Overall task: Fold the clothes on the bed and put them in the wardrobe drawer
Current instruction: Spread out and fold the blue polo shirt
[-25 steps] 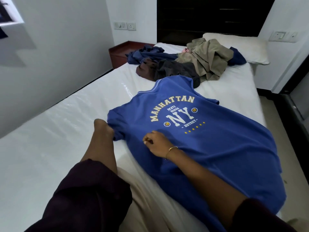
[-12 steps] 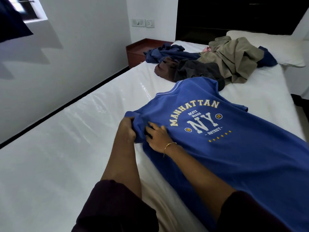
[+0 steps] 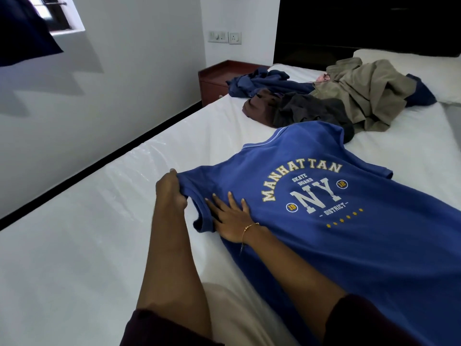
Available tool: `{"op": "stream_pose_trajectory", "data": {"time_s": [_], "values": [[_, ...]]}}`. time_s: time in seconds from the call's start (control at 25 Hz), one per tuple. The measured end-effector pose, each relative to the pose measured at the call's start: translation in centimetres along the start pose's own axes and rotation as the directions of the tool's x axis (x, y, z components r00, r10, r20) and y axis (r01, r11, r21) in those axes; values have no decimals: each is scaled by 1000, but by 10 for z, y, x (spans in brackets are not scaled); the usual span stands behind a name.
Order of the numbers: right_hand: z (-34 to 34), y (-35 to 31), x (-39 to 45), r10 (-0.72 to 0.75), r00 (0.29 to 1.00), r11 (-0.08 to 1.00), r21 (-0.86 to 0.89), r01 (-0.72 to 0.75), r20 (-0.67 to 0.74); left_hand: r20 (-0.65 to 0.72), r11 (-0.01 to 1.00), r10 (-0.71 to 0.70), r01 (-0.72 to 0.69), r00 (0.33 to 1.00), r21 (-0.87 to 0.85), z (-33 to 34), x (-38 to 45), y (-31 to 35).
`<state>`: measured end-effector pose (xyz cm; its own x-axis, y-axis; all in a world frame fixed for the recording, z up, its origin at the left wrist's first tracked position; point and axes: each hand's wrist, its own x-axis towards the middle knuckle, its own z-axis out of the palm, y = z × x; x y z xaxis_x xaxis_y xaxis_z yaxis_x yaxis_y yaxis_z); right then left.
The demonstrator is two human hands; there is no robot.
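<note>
Two hands work the near half of the bed: left hand pinches the blue shirt sleeve edge, right hand presses flat, fingers spread, beside it. Shirt lies print-up toward the right edge. Unfolded clothes pile sits near the head end.
</note>
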<state>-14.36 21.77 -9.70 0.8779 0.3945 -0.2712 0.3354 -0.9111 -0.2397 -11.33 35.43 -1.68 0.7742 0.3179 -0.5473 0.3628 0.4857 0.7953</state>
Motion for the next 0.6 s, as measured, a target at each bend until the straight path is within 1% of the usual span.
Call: {"op": "stream_pose_trajectory", "data": {"time_s": [0.04, 0.08, 0.12, 0.16, 0.2, 0.24, 0.28, 0.32, 0.36, 0.4, 0.44, 0.48, 0.52, 0.56, 0.6], "values": [[-3, -3, 2, -26, 1000, 999, 47, 26, 3, 61, 997, -26, 30, 998, -66, 2, -3, 2], [-9, -7, 4, -44, 999, 994, 103, 43, 3, 92, 995, -23, 32, 995, -90, 2, -9, 1], [-16, -11, 4, -49, 999, 979, 197, 47, 1, 114, 999, 15, -9, 993, -49, 6, -8, -2], [-23, -15, 3, -37, 999, 919, 391, 42, -21, 144, 994, 108, -106, 984, -20, 11, -8, -4], [-30, -17, 2, 23, 998, 708, 706, 23, -56, 220, 978, 208, -210, 953, -15, 22, -9, -5], [-39, -16, -2, 111, 991, 327, 944, 33, -72, 329, 956, 286, -292, 900, -33, 33, -16, -6], [-45, -7, -4, 199, 978, -65, 995, 70, -56, 430, 944, 317, -326, 846, -53, 47, -16, -9], [-49, 8, -5, 272, 962, -380, 915, 134, -28, 498, 950, 310, -283, 810, -132, 64, -17, -15], [-48, 28, -4, 355, 935, -580, 787, 209, 13, 566, 956, 276, -163, 777, -243, 78, -22, -19], [-45, 50, -4, 427, 901, -697, 664, 272, 79, 592, 949, 256, -82, 764, -304, 90, -28, -22], [-43, 71, -4, 469, 871, -753, 583, 306, 148, 609, 943, 244, -39, 755, -330, 99, -33, -25], [-42, 87, -8, 483, 852, -778, 545, 312, 202, 609, 951, 243, -61, 755, -303, 102, -38, -30], [-41, 98, -13, 490, 839, -770, 568, 291, 234, 555, 965, 236, -127, 798, -228, 102, -35, -31], [-40, 102, -16, 497, 834, -731, 633, 254, 239, 433, 969, 246, -220, 867, -110, 96, -27, -32], [-38, 102, -16, 529, 817, -647, 732, 213, 230, 257, 947, 287, -314, 923, 70, 90, -15, -35]]}}
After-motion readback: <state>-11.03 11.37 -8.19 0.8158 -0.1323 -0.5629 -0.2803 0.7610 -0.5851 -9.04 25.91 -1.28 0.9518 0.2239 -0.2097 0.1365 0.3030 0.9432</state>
